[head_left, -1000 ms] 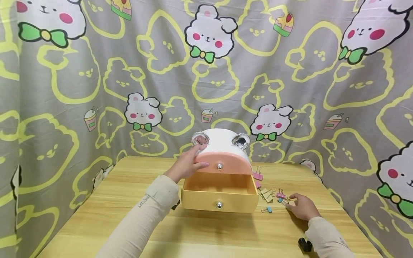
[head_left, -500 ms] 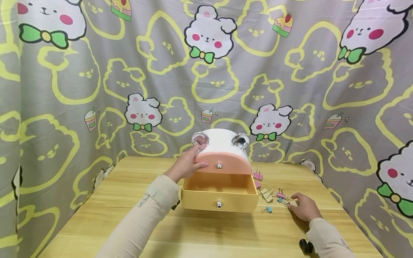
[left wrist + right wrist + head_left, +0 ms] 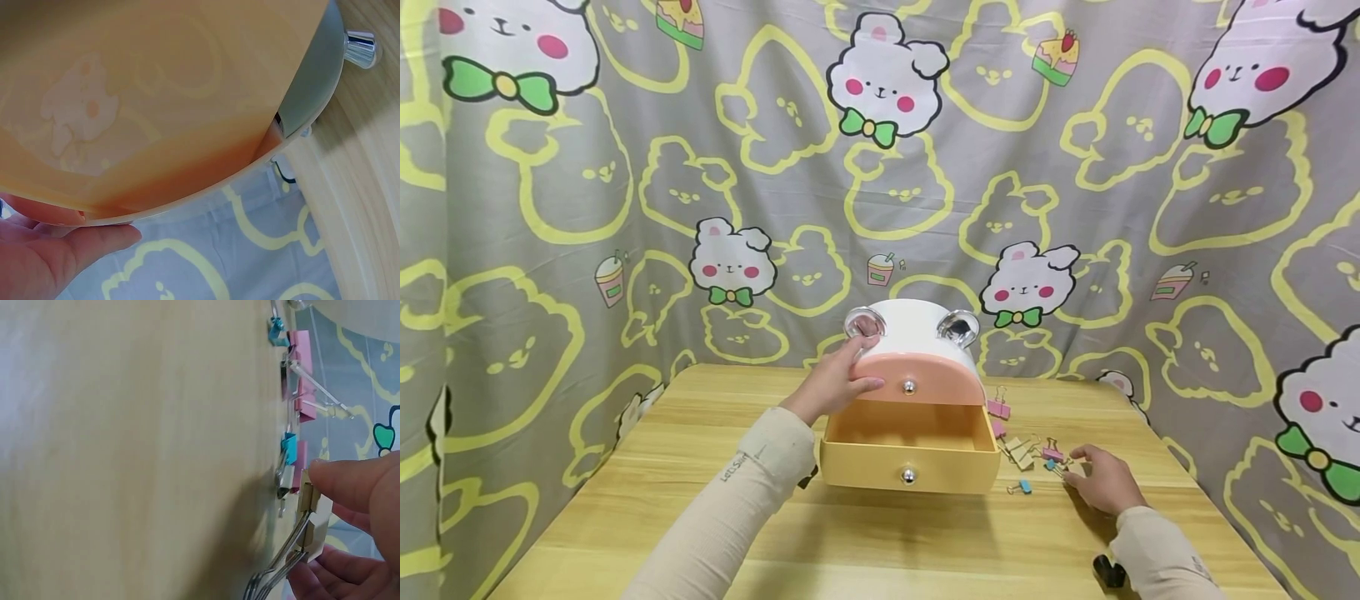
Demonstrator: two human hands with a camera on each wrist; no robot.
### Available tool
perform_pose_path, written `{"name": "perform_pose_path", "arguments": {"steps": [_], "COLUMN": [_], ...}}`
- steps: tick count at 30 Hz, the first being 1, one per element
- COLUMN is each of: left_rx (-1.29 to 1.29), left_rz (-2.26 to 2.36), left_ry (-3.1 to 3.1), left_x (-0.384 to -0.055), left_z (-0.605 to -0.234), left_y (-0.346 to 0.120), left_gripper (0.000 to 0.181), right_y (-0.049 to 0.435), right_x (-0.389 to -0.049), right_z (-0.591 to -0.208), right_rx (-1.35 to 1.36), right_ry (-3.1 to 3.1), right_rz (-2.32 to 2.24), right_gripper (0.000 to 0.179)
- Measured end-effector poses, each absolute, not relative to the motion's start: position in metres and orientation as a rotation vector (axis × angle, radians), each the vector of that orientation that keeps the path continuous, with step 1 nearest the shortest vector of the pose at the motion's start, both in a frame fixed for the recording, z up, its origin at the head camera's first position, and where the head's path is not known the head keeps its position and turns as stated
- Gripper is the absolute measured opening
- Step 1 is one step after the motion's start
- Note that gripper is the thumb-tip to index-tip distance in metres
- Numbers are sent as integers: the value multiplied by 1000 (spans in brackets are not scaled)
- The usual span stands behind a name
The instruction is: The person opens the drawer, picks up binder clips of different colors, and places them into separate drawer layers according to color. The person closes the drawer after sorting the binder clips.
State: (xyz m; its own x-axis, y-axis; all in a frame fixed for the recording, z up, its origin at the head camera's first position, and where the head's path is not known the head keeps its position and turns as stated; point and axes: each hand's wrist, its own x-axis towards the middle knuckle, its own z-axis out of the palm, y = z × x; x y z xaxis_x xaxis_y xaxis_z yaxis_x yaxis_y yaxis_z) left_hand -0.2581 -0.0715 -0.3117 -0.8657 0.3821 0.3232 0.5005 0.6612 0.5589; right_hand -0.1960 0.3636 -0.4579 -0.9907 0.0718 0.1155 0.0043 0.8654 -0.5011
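Observation:
A mini drawer cabinet (image 3: 917, 333) with a white rounded top and silver ears stands at the table's middle. Its pink upper drawer (image 3: 943, 382) is closed, and its yellow lower drawer (image 3: 865, 467) is pulled out. My left hand (image 3: 831, 383) grips the cabinet's upper left side, thumb on the pink front and fingers near the ear. Right of the cabinet, my right hand (image 3: 1105, 479) pinches a pale yellow binder clip (image 3: 315, 515) between thumb and fingers. In the right wrist view its silver handles point down-left; whether a second clip is nested with it, I cannot tell.
Pink clips (image 3: 998, 408), yellow clips (image 3: 1020, 453) and a small blue clip (image 3: 1021, 487) lie on the wooden table (image 3: 715, 500) right of the cabinet. A black device (image 3: 1108, 572) sits at my right wrist. A patterned curtain (image 3: 805, 183) hangs behind the table.
My right hand makes small shifts beside the pile of clips. My left hand and the cabinet stay where they were.

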Motion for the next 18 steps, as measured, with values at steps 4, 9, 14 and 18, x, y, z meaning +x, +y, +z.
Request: {"name": "perform_pose_path", "arguments": {"steps": [4,9,14,18], "left_rx": [-725,-723,-722,-725], "left_rz": [-986,-978,-978,-979], "left_ry": [-2697,-2698,-2698,-2692], "left_x": [-258,-258,-259,-259], "left_z": [-312,-312,-313,-313], "left_y": [-72,-71,-71,-72], "left_gripper": [71,71,71,71], "right_y": [359,352,343,335], "right_x": [-195,-194,-193,-192], "right_z": [-454,-447,-437,-429], "right_rx": [-10,52,84,92], "right_ry": [-2876,-2826,-2790,-2769], "right_rz": [753,740,749,765], "right_gripper": [42,42,41,45]}}
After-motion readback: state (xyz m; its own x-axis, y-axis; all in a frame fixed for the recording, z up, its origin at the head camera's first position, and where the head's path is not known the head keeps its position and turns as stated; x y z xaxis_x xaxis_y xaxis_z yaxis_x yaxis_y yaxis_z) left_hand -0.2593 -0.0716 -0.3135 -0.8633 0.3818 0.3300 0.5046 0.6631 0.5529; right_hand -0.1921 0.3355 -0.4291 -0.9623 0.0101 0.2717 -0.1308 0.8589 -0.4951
